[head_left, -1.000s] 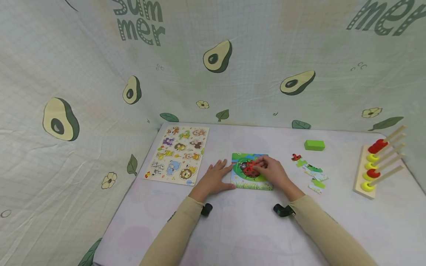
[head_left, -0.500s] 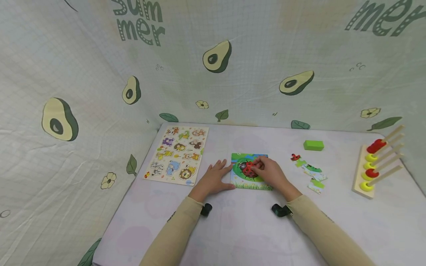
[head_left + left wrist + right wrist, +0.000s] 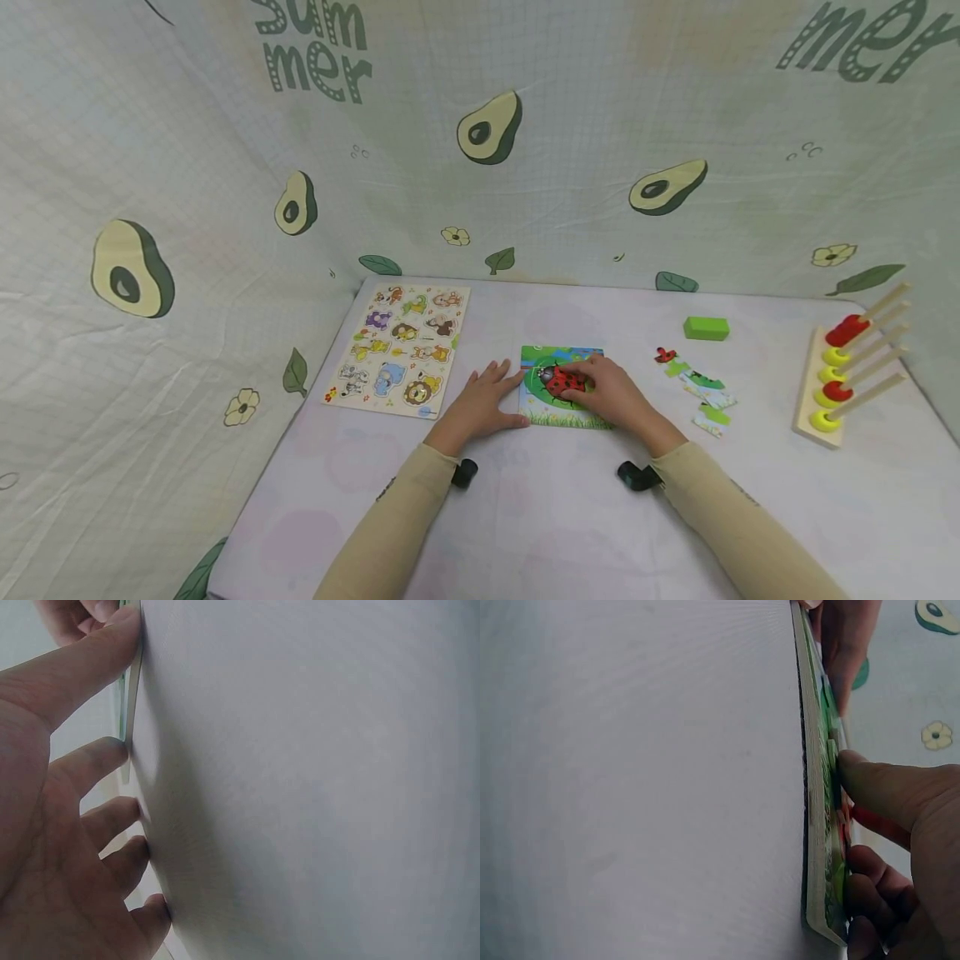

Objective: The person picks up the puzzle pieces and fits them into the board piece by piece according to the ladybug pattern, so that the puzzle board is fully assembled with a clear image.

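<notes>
Head view, left to right: an animal board [image 3: 396, 354] lies flat; beside it the left hand [image 3: 483, 404] spreads its fingers wide, touching the ladybug board [image 3: 555, 417]. Right-hand [image 3: 618, 396] thumb and forefinger rest on the ladybug [image 3: 553, 382] upon that board; whether they pinch, I cannot tell. Well apart lie loose pieces [image 3: 705, 385], a green block [image 3: 707, 328] and a peg rack [image 3: 812, 383]. Avocado-print cloth [image 3: 570, 217] meets the pale table's [image 3: 495, 533] back edge. Bare tabletop separates ladybug board and pieces, widening nearer the person.
</notes>
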A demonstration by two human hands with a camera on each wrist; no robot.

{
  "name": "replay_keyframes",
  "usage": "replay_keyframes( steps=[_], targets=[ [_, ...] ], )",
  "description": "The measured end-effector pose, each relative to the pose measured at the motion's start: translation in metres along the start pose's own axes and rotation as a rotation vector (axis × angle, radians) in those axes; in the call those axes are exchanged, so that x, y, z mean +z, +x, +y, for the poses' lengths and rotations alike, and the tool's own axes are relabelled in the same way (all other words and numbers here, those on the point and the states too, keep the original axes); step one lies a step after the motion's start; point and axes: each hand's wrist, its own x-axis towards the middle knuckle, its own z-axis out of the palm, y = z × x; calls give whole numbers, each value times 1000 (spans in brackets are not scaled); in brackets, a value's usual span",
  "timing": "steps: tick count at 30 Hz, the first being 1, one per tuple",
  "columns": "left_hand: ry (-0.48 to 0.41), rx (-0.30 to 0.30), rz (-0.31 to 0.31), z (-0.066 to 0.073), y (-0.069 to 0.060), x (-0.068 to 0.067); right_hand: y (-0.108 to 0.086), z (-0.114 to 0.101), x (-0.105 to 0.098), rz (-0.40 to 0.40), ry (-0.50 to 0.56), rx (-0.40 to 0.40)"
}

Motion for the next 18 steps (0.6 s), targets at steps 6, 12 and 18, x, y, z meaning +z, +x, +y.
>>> replay_keyframes(
  steps=[6, 12, 18],
  targets=[
    [-6, 6, 3, 0, 0, 0, 1, -1, -1, -7, -52, -13],
    [2, 2, 0, -1, 1, 1, 3, -6, -3, -41, -119, -15],
    [3, -3, -1, -3, 3, 2, 4, -9, -3, -70, -181, -10]
  ],
)
